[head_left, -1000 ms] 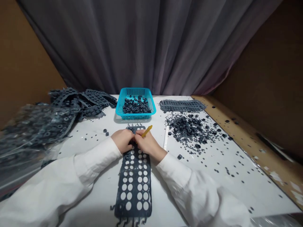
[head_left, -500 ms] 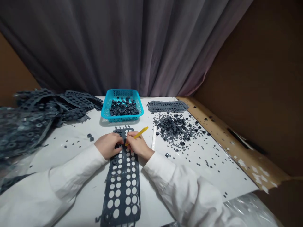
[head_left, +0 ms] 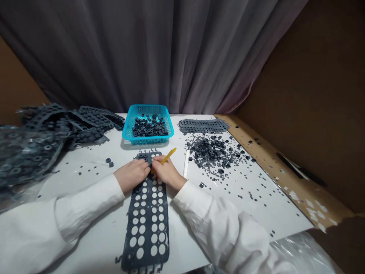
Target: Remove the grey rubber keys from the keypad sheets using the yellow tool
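Observation:
A dark rubber sheet with rows of round holes lies lengthwise on the white table. My right hand is closed round a slim yellow tool, its lower end at the upper part of the sheet. Just to the left, my left hand rests on the sheet's upper left side, fingers bent and close together; whatever is under its fingertips is hidden. A few dark round pieces still sit in the sheet near its top edge.
Behind the sheet stands a blue basket of small dark pieces. Right of it lie a flat perforated strip and a heap of dark bits. Perforated sheets and a clear bag of pieces are at the left.
My left fingers have shifted slightly and now cover the spot where a dark piece showed. The yellow tool stands a little steeper in my right hand. The view has moved slightly.

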A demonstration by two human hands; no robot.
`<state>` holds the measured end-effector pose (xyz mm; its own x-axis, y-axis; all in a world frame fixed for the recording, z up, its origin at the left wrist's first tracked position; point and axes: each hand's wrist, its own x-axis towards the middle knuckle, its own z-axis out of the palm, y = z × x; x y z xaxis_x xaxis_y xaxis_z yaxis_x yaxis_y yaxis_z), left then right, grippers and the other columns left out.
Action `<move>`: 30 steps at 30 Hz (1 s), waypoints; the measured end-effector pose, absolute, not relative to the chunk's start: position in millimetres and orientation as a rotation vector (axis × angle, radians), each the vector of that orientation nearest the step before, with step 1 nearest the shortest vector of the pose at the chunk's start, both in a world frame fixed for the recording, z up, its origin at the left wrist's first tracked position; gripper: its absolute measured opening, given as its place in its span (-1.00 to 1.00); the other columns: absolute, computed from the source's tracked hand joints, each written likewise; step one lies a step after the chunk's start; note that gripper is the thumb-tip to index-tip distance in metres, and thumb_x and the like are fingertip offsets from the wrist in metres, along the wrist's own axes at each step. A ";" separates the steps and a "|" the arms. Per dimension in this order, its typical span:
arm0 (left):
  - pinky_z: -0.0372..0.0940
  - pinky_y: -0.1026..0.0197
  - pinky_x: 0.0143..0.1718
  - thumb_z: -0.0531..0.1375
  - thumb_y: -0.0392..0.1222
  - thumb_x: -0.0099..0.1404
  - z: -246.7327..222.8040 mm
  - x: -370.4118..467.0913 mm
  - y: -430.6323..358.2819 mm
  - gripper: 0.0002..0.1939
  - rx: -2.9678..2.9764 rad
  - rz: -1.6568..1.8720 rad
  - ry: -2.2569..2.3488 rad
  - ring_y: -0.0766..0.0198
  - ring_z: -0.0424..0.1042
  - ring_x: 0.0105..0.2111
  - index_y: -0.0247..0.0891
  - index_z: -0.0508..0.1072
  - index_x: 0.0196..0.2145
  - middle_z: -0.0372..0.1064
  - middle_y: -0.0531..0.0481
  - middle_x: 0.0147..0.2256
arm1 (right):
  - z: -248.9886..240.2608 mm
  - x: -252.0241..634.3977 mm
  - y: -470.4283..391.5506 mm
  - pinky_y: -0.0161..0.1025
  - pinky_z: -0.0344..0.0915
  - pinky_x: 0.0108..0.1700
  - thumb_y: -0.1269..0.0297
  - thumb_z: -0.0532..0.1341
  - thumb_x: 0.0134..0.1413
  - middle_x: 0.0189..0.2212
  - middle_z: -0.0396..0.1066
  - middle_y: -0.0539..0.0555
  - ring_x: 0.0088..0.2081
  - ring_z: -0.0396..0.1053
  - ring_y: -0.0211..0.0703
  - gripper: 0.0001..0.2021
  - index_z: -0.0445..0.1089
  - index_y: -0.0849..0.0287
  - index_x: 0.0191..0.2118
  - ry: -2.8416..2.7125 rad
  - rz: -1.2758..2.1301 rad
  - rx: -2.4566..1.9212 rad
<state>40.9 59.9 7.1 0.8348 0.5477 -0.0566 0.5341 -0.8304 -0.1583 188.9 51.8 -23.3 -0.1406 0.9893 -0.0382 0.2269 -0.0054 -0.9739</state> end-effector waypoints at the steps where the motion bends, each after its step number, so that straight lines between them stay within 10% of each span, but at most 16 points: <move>1: 0.22 0.09 -0.28 0.00 -0.42 0.25 5.2 40.3 59.7 -0.79 -2.854 0.143 -0.818 0.09 0.33 -0.31 -0.40 0.44 -0.35 0.39 -0.21 -0.36 | -23.4 188.9 52.1 -0.40 -0.04 -0.64 0.43 -0.01 -0.11 -0.81 0.05 -0.12 -0.69 0.05 -0.35 -0.78 0.05 0.16 -0.70 -1.474 1.216 -1.325; 12: 0.20 0.14 -0.28 -0.07 -0.41 0.25 -5.3 34.2 68.7 -0.79 -3.033 -0.051 -1.004 0.14 0.31 -0.32 -0.35 0.36 -0.37 0.35 -0.16 -0.37 | -23.9 190.6 51.3 -0.41 -0.01 -0.68 0.42 -0.01 -0.10 -0.81 0.08 -0.11 -0.71 0.09 -0.36 -0.79 0.13 0.17 -0.68 -1.442 1.252 -1.349; 21: 0.16 0.28 -0.45 0.16 -0.01 0.08 10.3 5.7 86.2 -0.75 -2.987 -1.464 -2.162 0.29 0.27 -0.50 -0.27 0.35 -0.45 0.30 0.06 -0.54 | -19.9 190.7 49.5 -0.40 -0.06 -0.74 0.44 -0.01 -0.10 -0.82 0.12 -0.09 -0.77 0.07 -0.36 -0.80 0.17 0.18 -0.67 -1.387 1.327 -1.362; 30: 0.06 0.39 -0.60 0.40 -0.07 -0.23 2.4 11.6 57.3 -0.58 -2.564 -2.489 -3.004 0.48 0.15 -0.61 -0.41 0.46 -0.44 0.33 0.02 -0.56 | -16.7 189.4 47.8 -0.44 -0.06 -0.77 0.41 0.02 -0.15 -0.84 0.13 -0.11 -0.82 0.05 -0.40 -0.81 0.18 0.19 -0.69 -1.325 1.359 -1.382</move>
